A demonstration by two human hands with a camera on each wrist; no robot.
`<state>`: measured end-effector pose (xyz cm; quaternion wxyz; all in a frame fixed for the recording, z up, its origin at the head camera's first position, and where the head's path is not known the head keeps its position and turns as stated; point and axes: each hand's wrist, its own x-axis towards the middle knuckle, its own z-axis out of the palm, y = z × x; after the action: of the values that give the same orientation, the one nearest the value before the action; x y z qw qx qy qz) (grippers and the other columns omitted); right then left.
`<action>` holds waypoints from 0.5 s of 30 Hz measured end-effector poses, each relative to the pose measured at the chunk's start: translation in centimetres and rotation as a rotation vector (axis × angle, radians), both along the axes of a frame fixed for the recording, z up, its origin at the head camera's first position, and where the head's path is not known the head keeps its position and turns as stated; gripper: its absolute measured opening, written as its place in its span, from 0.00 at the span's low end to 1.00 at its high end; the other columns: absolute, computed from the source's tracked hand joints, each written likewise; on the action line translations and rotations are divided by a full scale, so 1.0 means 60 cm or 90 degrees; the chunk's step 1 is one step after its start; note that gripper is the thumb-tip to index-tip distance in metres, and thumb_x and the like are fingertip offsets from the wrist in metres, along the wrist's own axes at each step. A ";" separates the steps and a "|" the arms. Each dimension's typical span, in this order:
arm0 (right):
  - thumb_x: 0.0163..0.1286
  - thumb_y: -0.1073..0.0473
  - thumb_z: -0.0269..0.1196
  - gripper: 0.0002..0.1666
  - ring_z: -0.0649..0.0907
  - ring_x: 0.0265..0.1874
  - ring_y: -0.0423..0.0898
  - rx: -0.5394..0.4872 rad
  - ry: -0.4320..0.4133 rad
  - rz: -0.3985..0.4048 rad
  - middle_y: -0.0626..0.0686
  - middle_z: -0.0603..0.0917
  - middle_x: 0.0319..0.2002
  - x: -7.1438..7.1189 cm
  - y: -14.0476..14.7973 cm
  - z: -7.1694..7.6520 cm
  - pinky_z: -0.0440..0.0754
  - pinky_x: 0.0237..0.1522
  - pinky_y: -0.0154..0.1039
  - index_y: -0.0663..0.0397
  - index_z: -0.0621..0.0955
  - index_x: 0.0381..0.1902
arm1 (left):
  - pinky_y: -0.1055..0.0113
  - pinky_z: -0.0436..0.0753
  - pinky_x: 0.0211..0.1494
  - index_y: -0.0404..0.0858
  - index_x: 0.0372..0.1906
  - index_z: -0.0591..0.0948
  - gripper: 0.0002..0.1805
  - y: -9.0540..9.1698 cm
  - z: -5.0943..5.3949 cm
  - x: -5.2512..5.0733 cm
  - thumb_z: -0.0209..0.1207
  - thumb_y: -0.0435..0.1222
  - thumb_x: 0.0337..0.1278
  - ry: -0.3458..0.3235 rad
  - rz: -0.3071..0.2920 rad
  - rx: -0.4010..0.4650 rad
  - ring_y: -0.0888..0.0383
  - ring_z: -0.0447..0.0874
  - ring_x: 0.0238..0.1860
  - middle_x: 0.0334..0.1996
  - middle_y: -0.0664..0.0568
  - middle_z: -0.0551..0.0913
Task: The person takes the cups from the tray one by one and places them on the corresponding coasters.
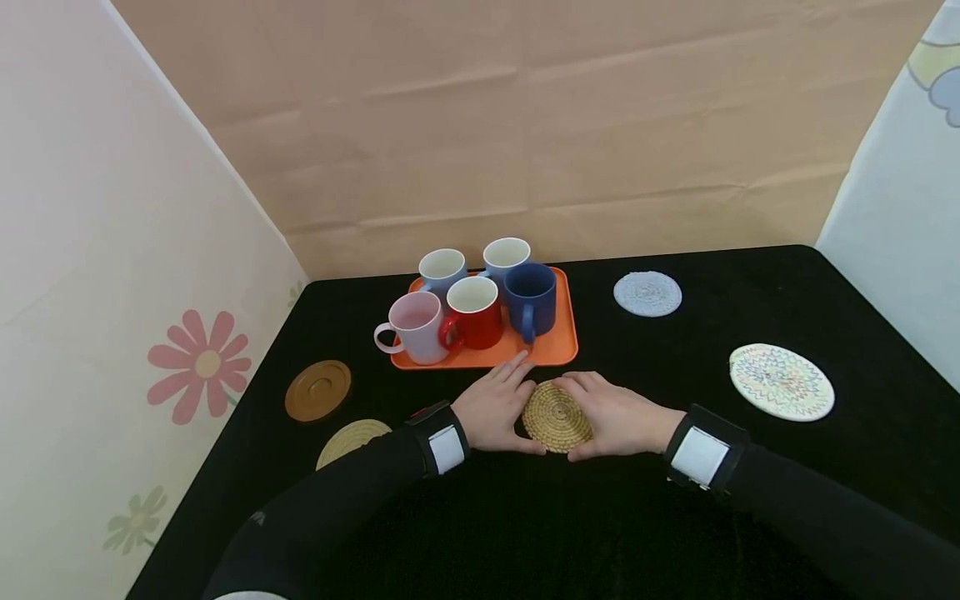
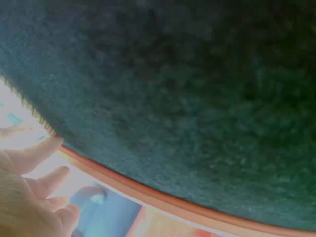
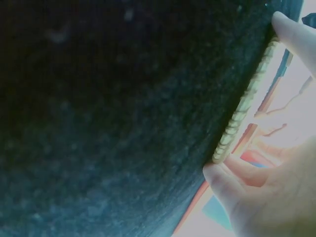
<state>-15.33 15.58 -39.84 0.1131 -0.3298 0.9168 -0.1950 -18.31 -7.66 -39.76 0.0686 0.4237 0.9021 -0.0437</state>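
A round woven straw coaster [image 1: 557, 418] lies flat on the black table between both hands. My left hand [image 1: 495, 413] is at its left side, fingers fairly straight and thumb spread; in the left wrist view, a fingertip of that hand [image 2: 24, 190] meets the coaster's edge [image 2: 30, 111]. Around the right side, my right hand [image 1: 621, 418] holds the coaster between thumb and fingers. The right wrist view shows the coaster's rim [image 3: 240, 108] spanned by the right hand [image 3: 271, 192].
Behind the hands, an orange tray [image 1: 561, 343] bears several mugs, including a red mug [image 1: 480, 321] and a dark blue mug [image 1: 536, 298]. Left are a brown coaster [image 1: 318, 391] and a partly covered straw coaster [image 1: 348, 440]. Right are a pale coaster [image 1: 647, 294] and a patterned coaster [image 1: 782, 382].
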 end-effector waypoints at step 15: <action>0.48 0.36 0.74 0.60 0.70 0.61 0.59 0.014 -0.004 -0.006 0.64 0.66 0.65 -0.001 -0.013 -0.003 0.76 0.54 0.54 0.59 0.63 0.70 | 0.53 0.50 0.73 0.39 0.70 0.66 0.53 -0.011 0.002 0.002 0.53 0.73 0.47 -0.020 0.015 -0.009 0.47 0.43 0.75 0.75 0.42 0.53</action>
<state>-15.39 14.82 -39.99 0.1187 -0.3235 0.9200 -0.1868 -18.21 -8.34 -39.62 0.0862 0.4131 0.9056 -0.0424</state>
